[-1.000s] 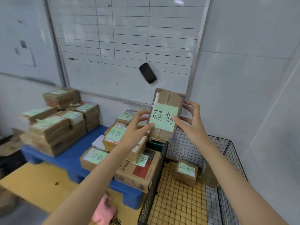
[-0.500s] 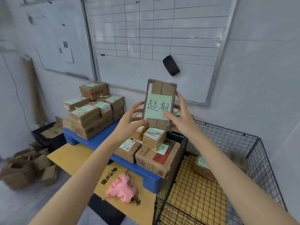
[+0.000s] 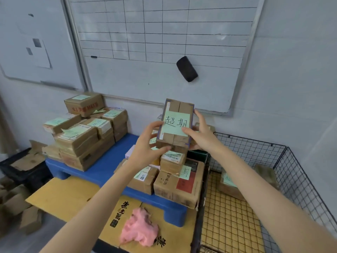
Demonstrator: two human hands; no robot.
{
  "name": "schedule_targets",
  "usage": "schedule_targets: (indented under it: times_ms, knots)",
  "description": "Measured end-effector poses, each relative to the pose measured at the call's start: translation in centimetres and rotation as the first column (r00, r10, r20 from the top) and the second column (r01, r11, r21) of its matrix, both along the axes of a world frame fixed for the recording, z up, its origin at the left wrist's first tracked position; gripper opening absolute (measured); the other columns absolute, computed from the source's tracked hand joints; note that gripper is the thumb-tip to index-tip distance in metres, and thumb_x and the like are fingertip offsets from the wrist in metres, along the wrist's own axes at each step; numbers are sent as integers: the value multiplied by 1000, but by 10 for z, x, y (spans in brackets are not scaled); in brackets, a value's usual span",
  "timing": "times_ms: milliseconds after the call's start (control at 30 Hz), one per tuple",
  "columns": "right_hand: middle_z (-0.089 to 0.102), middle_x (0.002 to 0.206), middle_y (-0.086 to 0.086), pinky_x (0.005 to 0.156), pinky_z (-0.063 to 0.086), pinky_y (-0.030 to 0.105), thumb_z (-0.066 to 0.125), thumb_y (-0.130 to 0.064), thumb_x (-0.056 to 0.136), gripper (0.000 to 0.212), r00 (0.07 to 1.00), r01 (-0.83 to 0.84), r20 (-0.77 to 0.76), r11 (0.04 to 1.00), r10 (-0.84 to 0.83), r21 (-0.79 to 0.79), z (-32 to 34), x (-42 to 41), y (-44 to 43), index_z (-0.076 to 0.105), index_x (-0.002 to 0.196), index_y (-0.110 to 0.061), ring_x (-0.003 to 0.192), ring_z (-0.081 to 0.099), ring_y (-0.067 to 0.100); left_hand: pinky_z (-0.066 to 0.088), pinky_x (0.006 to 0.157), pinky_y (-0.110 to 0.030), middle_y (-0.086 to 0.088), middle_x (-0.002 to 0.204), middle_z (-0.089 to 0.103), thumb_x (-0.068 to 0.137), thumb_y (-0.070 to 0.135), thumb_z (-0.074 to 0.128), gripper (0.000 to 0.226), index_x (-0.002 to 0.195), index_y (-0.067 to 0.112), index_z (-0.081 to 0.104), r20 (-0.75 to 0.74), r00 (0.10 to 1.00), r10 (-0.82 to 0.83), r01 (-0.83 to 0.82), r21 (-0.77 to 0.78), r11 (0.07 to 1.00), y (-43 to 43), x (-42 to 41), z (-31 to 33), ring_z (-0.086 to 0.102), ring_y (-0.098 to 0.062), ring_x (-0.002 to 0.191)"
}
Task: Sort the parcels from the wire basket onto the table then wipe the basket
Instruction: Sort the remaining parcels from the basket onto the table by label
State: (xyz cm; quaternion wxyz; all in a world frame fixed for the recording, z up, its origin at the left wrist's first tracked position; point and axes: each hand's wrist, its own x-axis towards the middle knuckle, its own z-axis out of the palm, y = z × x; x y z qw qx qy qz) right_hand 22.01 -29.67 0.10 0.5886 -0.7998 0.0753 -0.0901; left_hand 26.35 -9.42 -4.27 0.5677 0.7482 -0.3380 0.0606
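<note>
1. Left of centre, a stack of brown parcels [image 3: 82, 139] with green notes stands on the left end of a blue table [image 3: 109, 161].
2. At the bottom centre, a pink cloth [image 3: 139, 229] lies on a yellow cardboard sheet [image 3: 63, 198] in front of the table.
3. The left hand [image 3: 145, 145] grips the held parcel [image 3: 176, 125] at its left edge, thumb on the front and fingers curled under the bottom.
4. The held parcel is upright at the centre of the frame, above a pile of parcels [image 3: 178, 183] on the table's right end. A green note [image 3: 176, 123] with handwriting is on its front.
5. The right hand [image 3: 200, 134] grips its right edge, thumb on the note's lower corner and fingers behind.
6. At the lower right, the wire basket [image 3: 291, 170] holds a parcel with a green note [image 3: 226, 187], partly hidden by the right forearm, and a plain parcel [image 3: 266, 176] near the back corner.
</note>
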Motion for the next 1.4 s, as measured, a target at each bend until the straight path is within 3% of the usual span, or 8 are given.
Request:
schedule_targets:
  times_ms: [133,267,367,433,533,700,1133,1400]
  knots:
    - [63,107,-11,74,62,43,64,-32,95,79,996,49,-66,997,-53,-58,-15,6,-4,10,151,-46,95,68,15,51,91,-21,23,134,47,80,21,81,66,131,42,45,-12,998,-57,57,16,998,-4,27,-23,51,4,118]
    - [60,132,-7,74,61,34,65,-40,93,79,989,72,-124,991,-86,-112,-29,3,-10,13,152,-44,108,65,15,54,85,-22,22,132,46,79,24,82,66,121,57,43,10,994,-107,106,19,994,-11,37,-43,50,4,116]
    - [52,143,-5,91,56,40,59,-42,96,68,980,125,-134,979,-148,-161,-35,-4,-15,21,152,-40,115,59,13,53,89,-26,21,132,45,79,24,82,65,125,51,45,-18,989,-149,149,7,989,-16,41,-61,49,5,118]
    - [50,142,-8,102,46,41,54,-44,98,59,972,184,-103,956,-212,-231,-37,-8,-20,28,150,-36,125,53,15,53,93,-33,15,134,47,79,26,82,64,129,46,47,-40,984,-174,174,-1,985,-17,43,-72,50,-4,121]
    - [44,149,-5,103,34,30,53,-40,100,55,952,268,-46,895,-304,-357,-41,-14,-33,34,150,-29,134,44,15,53,94,-34,13,134,49,78,26,83,65,128,47,47,-83,983,-161,162,7,987,-17,39,-91,51,0,117]
    - [31,159,-5,113,23,33,54,-37,100,59,942,255,-45,798,-332,-545,-56,-29,-53,32,153,-26,146,27,14,51,99,-43,15,135,52,78,26,83,66,131,42,48,-170,960,-220,225,8,974,-20,27,-119,54,-9,122]
    - [34,157,-2,110,22,30,55,-37,100,57,929,253,-61,747,-364,-614,-75,-36,-69,34,151,-22,145,29,15,45,107,-38,17,135,54,81,22,81,65,135,33,47,-274,909,-314,335,30,942,-33,8,-145,52,-9,126]
    - [34,157,-1,115,25,40,54,-39,99,58,916,260,-74,722,-395,-642,-73,-42,-75,34,151,-22,145,29,16,45,107,-38,16,133,54,78,31,81,67,136,37,47,-239,936,-258,283,79,956,-37,10,-161,51,-6,126]
